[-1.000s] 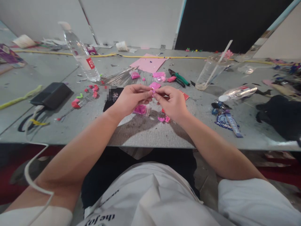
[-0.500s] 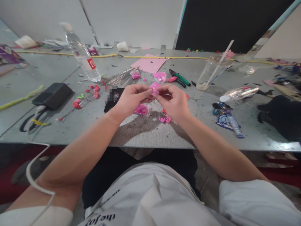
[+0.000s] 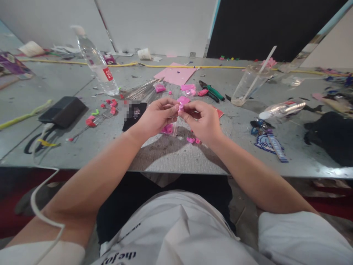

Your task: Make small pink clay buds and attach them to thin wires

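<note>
My left hand (image 3: pixel 162 115) pinches a small pink packet (image 3: pixel 182 102), which looks like wrapped modelling clay, between thumb and fingers. From the other side my right hand (image 3: pixel 202 119) grips the same packet, so the fingertips nearly meet. Both hands are raised over the table, and part of the packet is hidden by fingers. Below them lies a clear zip bag (image 3: pixel 168 128) with pink lumps in it. Small pink moulded pieces (image 3: pixel 193 140) rest nearer the table edge. Beyond the hands are more pink packets (image 3: pixel 188 89) and a pink lump (image 3: pixel 203 92).
Green-handled pliers (image 3: pixel 215 92) lie behind my right hand. A water bottle (image 3: pixel 95 62) and a clear cup with a straw (image 3: pixel 249 84) stand upright. Around them are a black adapter (image 3: pixel 63 112), a dark phone-like object (image 3: pixel 136 116), thin wires (image 3: pixel 142 90), pink paper (image 3: pixel 175 73) and a keychain (image 3: pixel 268 141).
Both hands keep their pinch on the pink packet, with small finger movements; slightly more of the packet shows above the fingertips. The view has shifted very slightly.
</note>
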`<state>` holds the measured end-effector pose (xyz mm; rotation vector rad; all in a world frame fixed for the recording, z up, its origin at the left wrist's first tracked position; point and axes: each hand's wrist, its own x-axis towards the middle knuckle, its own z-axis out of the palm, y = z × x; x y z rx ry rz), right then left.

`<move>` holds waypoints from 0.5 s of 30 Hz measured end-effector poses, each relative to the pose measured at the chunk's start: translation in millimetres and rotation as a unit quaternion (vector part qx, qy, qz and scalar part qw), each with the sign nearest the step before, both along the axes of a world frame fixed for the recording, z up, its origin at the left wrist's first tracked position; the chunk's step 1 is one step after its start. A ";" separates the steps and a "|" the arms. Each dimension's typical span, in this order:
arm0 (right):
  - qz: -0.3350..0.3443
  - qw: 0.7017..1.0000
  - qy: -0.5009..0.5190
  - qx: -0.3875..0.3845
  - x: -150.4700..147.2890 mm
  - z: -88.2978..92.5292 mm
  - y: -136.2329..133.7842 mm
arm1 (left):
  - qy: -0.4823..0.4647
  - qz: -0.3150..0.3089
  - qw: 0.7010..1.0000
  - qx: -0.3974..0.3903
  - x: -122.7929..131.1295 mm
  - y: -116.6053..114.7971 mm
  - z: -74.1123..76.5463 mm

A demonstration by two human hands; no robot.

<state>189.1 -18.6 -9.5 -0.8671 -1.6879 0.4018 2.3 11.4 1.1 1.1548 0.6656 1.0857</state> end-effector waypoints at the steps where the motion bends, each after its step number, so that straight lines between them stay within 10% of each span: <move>1: -0.009 1.000 -0.014 0.011 0.2 0.2 0.0 | 0.010 0.008 1.000 0.011 -0.1 0.0 0.0; 9: -0.023 0.988 -0.112 0.102 3.5 -1.8 6.6 | 0.095 0.062 0.986 0.122 -1.7 -2.8 -1.2; 15: -0.029 0.999 0.016 -0.007 3.7 -3.2 6.6 | 0.036 0.053 0.996 0.060 0.7 -2.2 1.8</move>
